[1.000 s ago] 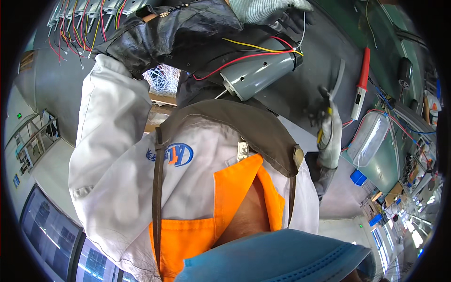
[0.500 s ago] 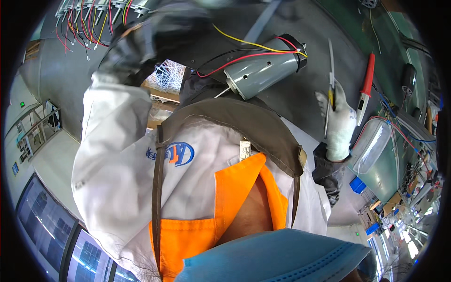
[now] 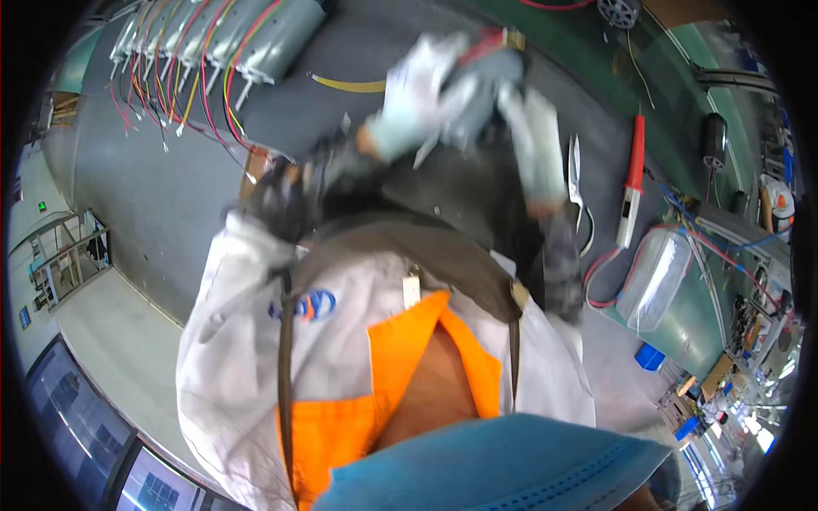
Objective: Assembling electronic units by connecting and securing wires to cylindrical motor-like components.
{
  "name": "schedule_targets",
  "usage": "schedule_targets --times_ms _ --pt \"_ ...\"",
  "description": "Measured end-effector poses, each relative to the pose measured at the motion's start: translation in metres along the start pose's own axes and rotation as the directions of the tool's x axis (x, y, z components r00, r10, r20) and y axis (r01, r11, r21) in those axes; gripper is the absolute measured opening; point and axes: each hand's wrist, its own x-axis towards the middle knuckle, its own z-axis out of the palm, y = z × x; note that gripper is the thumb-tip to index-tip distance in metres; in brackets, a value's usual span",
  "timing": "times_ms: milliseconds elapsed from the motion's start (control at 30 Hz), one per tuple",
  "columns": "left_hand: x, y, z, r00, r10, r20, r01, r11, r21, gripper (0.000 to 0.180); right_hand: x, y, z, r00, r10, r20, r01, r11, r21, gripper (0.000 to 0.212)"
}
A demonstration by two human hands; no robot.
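Between my gloved hands is a grey cylindrical motor (image 3: 471, 106), smeared by motion, with something red at its far end. My left hand (image 3: 411, 100), in a white glove, is closed against its left side. My right hand (image 3: 533, 140), also white-gloved, grips it from the right. Its shaft seems to point toward me. A yellow strip (image 3: 351, 85), perhaps a wire or sleeve, extends to the left of my left hand. Scissors (image 3: 576, 183) lie on the dark table (image 3: 170, 204), to the right of my right forearm.
Several grey motors (image 3: 277, 43) with red, yellow and black wires stand in a row at the far left. Beyond the scissors lies a red-and-white pen-shaped tool (image 3: 633, 179) on a cord, near a clear plastic container (image 3: 654, 277). A small black motor (image 3: 714, 140) is farther right.
The scissors have left my right hand and lie on the table. Both hands have come together on the motor, which has turned and moved away from me. My left arm swung inward.
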Motion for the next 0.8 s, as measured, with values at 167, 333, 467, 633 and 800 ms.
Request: schedule_targets --times_ms 167,333,467,633,800 --pt "0.111 -0.085 0.059 0.638 -0.597 0.487 0.741 0.648 -0.177 0.039 0.066 0.008 -0.012 0.948 -0.21 -0.24 0.159 0.963 -0.217 0.064" --pt "0.07 -0.107 0.0 0.805 -0.361 0.471 0.587 0.599 -0.545 0.027 -0.05 0.008 -0.06 0.919 -0.021 -0.394 0.026 1.0 0.009 0.034" --pt "0.045 -0.032 -0.057 0.517 -0.63 0.579 0.835 0.223 -0.503 0.028 -0.134 0.047 -0.148 0.447 0.206 -0.871 0.023 0.97 0.241 0.03" --pt "0.022 0.029 -0.06 0.349 -0.41 0.843 0.922 -0.011 -0.387 0.043 -0.127 0.009 -0.181 0.488 -0.053 -0.871 0.415 0.892 0.178 0.034" --pt "0.05 0.042 -0.044 0.396 -0.208 0.894 0.896 -0.123 -0.426 0.045 -0.084 -0.019 -0.105 0.942 0.277 -0.188 -0.292 0.955 -0.056 0.025"
